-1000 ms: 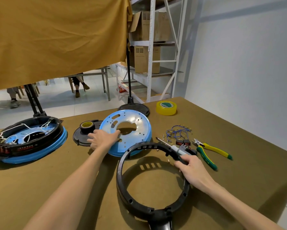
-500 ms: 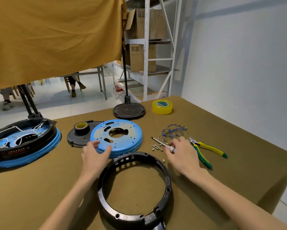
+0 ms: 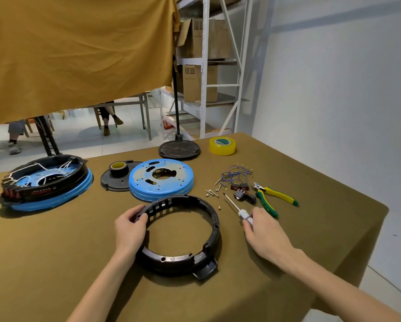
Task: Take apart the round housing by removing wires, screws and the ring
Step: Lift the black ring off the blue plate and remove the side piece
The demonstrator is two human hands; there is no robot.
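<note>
A black plastic ring [image 3: 212, 228] lies flat on the brown table in front of me. My left hand [image 3: 129, 228] grips its left rim. My right hand [image 3: 262, 231] lies to the right of the ring, fingers closed on the white handle of a screwdriver [image 3: 235, 206] whose tip points away. Behind the ring rests a blue round plate [image 3: 161, 180]. At far left stands another round housing [image 3: 46, 182], black on blue, with white wires inside. Loose screws [image 3: 212, 192] and cut blue wires [image 3: 234, 174] lie right of the plate.
Yellow-green pliers [image 3: 273, 197] and small black-red parts [image 3: 241, 190] lie at right. A black cover [image 3: 111, 182] with a tape roll [image 3: 118, 168], a black disc [image 3: 179, 148] and a yellow tape roll [image 3: 222, 146] sit at the back. The table's right edge [image 3: 378, 228] is near.
The black ring has settled flat nearer to me. My left hand left the blue plate and took the ring's left rim. My right hand drew the screwdriver back towards me.
</note>
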